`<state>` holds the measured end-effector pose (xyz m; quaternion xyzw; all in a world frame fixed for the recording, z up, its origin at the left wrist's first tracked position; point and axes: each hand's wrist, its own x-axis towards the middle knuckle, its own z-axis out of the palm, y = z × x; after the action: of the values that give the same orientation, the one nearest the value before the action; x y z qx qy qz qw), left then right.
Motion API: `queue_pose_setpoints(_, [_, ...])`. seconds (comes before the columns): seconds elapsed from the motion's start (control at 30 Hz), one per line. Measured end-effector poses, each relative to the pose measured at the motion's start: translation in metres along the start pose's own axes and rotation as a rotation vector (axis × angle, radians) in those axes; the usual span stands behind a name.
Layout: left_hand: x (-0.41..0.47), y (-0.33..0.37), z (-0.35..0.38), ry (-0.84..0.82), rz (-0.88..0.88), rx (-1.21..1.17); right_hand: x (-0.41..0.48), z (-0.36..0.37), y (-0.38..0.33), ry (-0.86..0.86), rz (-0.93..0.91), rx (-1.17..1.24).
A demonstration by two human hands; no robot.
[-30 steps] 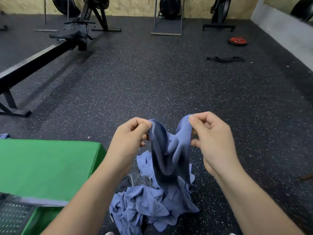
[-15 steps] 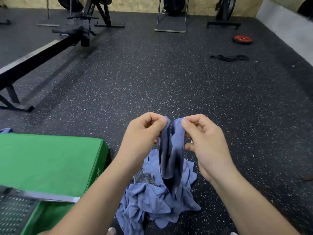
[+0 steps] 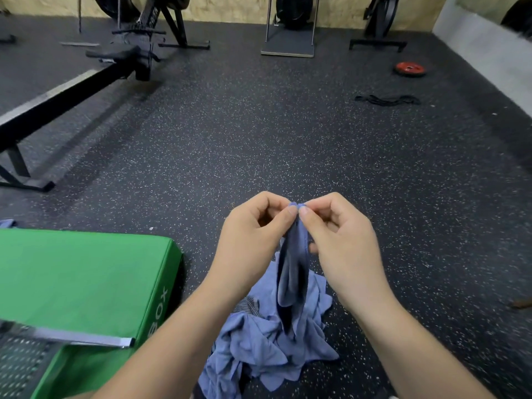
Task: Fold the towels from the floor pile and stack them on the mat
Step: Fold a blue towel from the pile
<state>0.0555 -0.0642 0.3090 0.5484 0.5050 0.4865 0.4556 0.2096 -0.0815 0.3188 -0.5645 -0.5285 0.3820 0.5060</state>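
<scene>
Just right of the green mat (image 3: 86,277), both hands are up over the pile (image 3: 259,347) of blue towels on the floor (image 3: 259,139). The left hand (image 3: 253,240) and the right hand (image 3: 342,243) each pinch a top corner of one towel (image 3: 292,272) between thumb and forefinger, the two pinches touching and the other fingers curled in. The towel hangs doubled in a narrow fold, its lower end reaching the pile beside the mat's right edge. Well beyond the mat stands a rower (image 3: 86,82), and far to the mat's right lie a red plate (image 3: 410,69) and a black band (image 3: 387,99).
</scene>
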Motion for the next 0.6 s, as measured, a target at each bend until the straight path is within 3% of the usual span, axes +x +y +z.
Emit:
queue_pose_setpoints(0.2, [0.003, 0.0, -0.001, 0.076, 0.012, -0.025, -0.005, 0.002, -0.005, -0.136, 0.036, 0.074])
queue_pose_setpoints(0.33, [0.0, 0.001, 0.0, 0.035, 0.031, -0.075, -0.007, 0.005, 0.0, -0.101, -0.108, -0.042])
queue_pose_setpoints(0.47, [0.001, 0.004, -0.005, 0.006, 0.126, 0.037, -0.005, 0.001, -0.006, -0.078, -0.094, 0.02])
queue_pose_setpoints(0.6, [0.006, 0.013, -0.017, -0.079, 0.183, 0.052, 0.004, -0.011, -0.01, -0.144, -0.207, -0.25])
